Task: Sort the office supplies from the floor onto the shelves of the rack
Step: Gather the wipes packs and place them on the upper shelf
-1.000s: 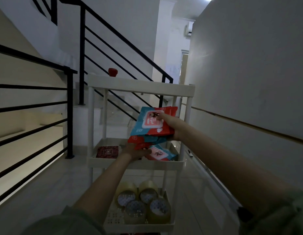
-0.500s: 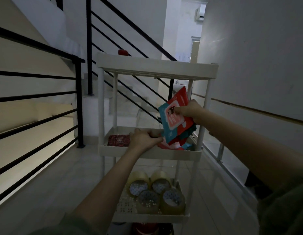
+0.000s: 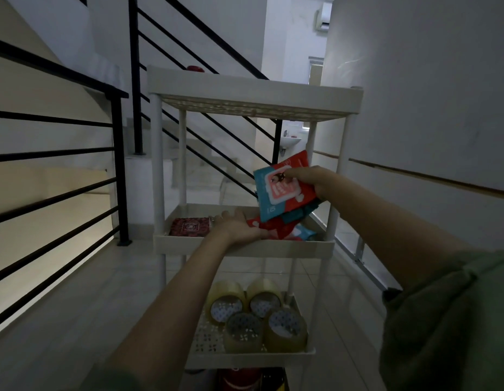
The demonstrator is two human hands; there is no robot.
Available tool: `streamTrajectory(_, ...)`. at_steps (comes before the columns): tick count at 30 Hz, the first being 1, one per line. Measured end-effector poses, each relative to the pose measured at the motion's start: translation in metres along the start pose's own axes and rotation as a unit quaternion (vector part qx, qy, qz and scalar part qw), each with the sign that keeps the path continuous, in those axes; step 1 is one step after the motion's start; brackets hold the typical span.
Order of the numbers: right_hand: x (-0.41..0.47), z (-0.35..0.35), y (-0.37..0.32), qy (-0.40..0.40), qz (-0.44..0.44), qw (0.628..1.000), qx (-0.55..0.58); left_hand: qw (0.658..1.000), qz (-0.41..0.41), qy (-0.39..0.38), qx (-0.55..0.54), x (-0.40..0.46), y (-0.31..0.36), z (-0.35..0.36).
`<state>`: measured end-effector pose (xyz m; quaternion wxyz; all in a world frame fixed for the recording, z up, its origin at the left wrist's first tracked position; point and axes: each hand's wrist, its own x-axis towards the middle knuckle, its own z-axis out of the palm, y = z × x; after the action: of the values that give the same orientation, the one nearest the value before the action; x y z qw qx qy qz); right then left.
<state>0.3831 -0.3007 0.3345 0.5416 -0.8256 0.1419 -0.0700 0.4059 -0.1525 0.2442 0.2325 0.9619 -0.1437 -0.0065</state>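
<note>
At frame centre, a white rack (image 3: pixel 245 246) is set on floor tiles (image 3: pixel 75 320) beside a stair railing (image 3: pixel 56 165). The packets (image 3: pixel 281 193), level a second ago, are now pinched upright by the right hand (image 3: pixel 312 180); lying packets (image 3: pixel 284 231) are touched by the flat left hand (image 3: pixel 236 228).

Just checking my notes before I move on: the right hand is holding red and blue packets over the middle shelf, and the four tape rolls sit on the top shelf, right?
Not quite. The head view shows the tape rolls on the lower shelf, below the middle shelf, not on the top shelf. The rest holds: the right hand holds red and blue packets over the middle shelf.

"10" on held packet (image 3: pixel 281 193), rest illegible
</note>
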Motion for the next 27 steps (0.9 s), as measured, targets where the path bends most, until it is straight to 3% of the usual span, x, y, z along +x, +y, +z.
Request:
streamTrajectory(7, 0.020, 0.011, 0.031, 0.010, 0.059, 0.998, -0.006, 0.999, 0.016, -0.003, 0.039, -0.003, 0.001, 0.002)
streamTrajectory(13, 0.035, 0.018, 0.044, 0.036, 0.034, 0.999, 0.021, 0.999, 0.021, -0.002, 0.049, 0.000, 0.001, 0.004)
streamTrajectory(22, 0.039, 0.028, 0.058, 0.088, -0.017, 0.971, -0.224, 0.999, 0.010, 0.032, 0.022, 0.003, -0.001, 0.010)
streamTrajectory(27, 0.032, 0.023, 0.048, -0.016, 0.050, 0.983, -0.174, 0.998, 0.013, 0.057, -0.005, 0.000, 0.000, 0.011)
